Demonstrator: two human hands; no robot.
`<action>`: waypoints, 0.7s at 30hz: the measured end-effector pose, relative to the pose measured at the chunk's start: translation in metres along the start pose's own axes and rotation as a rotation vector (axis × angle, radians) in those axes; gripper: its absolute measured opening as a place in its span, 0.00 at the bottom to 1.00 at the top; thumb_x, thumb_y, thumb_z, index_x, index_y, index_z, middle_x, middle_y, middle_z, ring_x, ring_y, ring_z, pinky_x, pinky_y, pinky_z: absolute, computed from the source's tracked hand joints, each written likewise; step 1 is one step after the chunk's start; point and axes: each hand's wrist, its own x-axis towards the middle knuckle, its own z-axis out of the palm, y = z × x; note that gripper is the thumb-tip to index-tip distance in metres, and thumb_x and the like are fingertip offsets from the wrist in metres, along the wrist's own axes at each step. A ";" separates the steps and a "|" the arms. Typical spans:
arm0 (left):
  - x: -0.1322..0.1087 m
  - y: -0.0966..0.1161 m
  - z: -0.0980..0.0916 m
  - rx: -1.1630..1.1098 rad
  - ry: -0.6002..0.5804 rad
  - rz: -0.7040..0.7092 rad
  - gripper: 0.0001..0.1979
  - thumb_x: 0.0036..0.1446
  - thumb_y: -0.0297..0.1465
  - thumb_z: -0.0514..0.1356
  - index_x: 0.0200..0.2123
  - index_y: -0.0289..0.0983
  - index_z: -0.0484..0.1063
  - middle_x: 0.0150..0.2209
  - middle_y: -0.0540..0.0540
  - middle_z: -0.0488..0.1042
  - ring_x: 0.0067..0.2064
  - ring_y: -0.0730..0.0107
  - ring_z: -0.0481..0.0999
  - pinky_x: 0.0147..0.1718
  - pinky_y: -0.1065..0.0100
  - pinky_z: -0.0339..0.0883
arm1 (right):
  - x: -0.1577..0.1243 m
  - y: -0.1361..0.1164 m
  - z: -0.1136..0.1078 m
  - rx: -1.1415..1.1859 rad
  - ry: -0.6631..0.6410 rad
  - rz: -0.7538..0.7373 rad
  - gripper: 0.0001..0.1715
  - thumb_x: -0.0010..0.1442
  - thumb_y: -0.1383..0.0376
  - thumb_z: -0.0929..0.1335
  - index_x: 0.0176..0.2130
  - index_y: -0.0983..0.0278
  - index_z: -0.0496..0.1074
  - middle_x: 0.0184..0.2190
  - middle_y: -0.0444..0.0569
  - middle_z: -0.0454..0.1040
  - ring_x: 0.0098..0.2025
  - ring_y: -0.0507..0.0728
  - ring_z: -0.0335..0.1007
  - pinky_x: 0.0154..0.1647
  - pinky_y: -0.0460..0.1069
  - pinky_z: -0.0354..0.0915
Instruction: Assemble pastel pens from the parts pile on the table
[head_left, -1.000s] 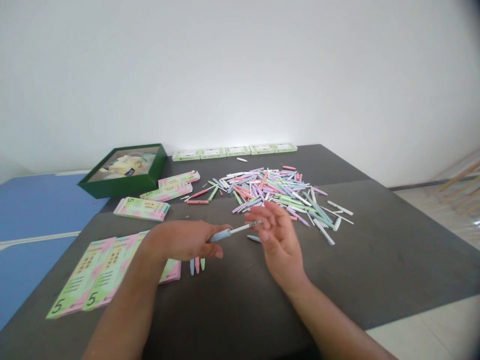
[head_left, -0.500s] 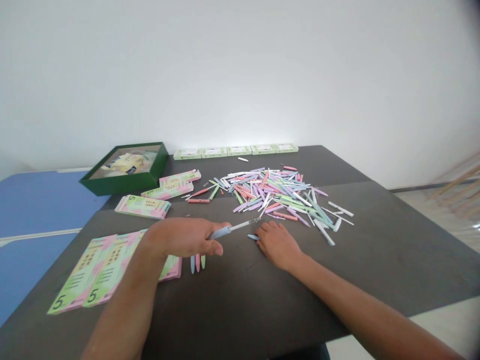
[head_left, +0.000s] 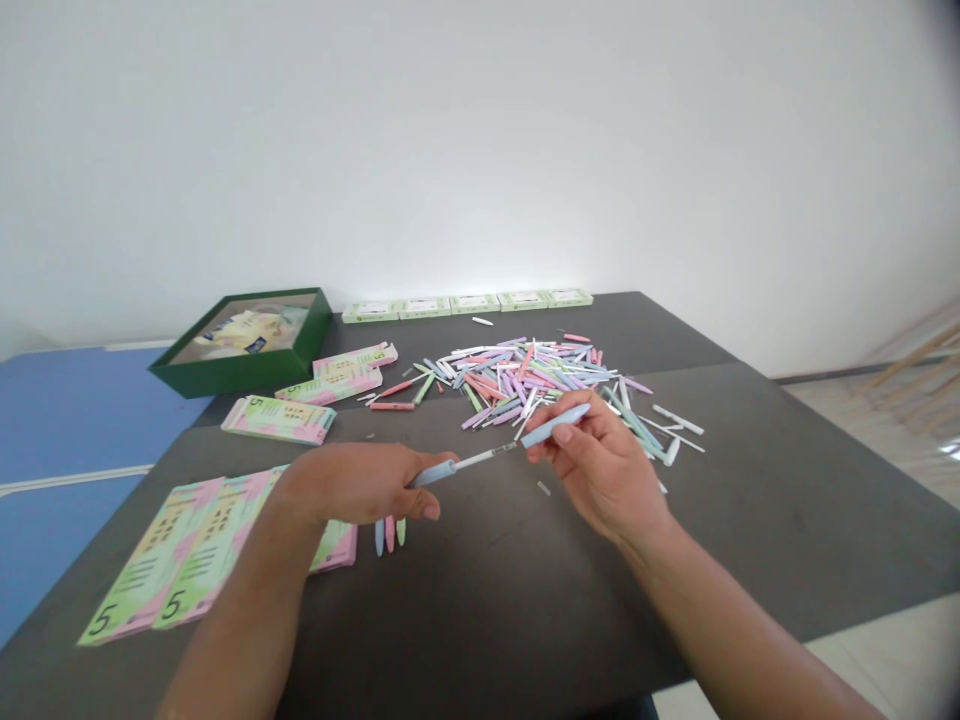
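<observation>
My left hand is closed on a light blue pen part, from which a white refill with a clear tip points to the right. Raised off the table, my right hand pinches a light blue pen barrel between thumb and fingers. The barrel's wide end is close to the refill's tip, and a small gap seems to part them. Below my left hand lie a blue, a pink and a green pen, partly hidden. Behind my right hand spreads a heap of pastel pen parts and refills.
Printed cartons lie at the left, partly under my left forearm, with more cartons beyond. A green box holding plastic packets stands at the back left. Flat boxes line the table's far edge. A small clear piece lies near my right hand.
My right hand has lifted from the table with the blue barrel and turned it toward the refill. My left hand has barely moved.
</observation>
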 end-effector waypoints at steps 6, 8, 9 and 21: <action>0.001 0.002 0.000 -0.019 -0.021 -0.008 0.12 0.55 0.39 0.52 0.36 0.39 0.71 0.28 0.51 0.74 0.30 0.67 0.71 0.25 0.73 0.59 | -0.008 -0.015 0.014 0.076 0.024 -0.056 0.09 0.54 0.64 0.68 0.34 0.60 0.62 0.33 0.45 0.72 0.31 0.53 0.68 0.33 0.50 0.65; 0.001 0.002 0.000 -0.034 -0.023 0.003 0.12 0.55 0.39 0.52 0.36 0.39 0.71 0.28 0.51 0.74 0.30 0.67 0.71 0.25 0.72 0.59 | -0.008 -0.014 0.014 0.058 0.028 -0.053 0.09 0.53 0.63 0.69 0.34 0.60 0.63 0.32 0.45 0.72 0.31 0.53 0.68 0.33 0.51 0.66; 0.001 0.002 0.000 -0.036 -0.025 0.005 0.12 0.55 0.38 0.52 0.36 0.39 0.71 0.28 0.51 0.74 0.30 0.67 0.71 0.25 0.72 0.59 | -0.008 -0.014 0.014 0.052 0.030 -0.049 0.09 0.53 0.63 0.69 0.34 0.60 0.63 0.32 0.45 0.72 0.31 0.52 0.68 0.34 0.51 0.66; 0.001 -0.001 0.003 -0.050 -0.056 0.003 0.18 0.56 0.41 0.52 0.48 0.41 0.66 0.31 0.51 0.76 0.31 0.67 0.74 0.24 0.72 0.60 | -0.008 -0.010 0.018 0.073 0.015 -0.051 0.07 0.55 0.67 0.67 0.35 0.61 0.64 0.33 0.45 0.72 0.31 0.52 0.68 0.35 0.50 0.65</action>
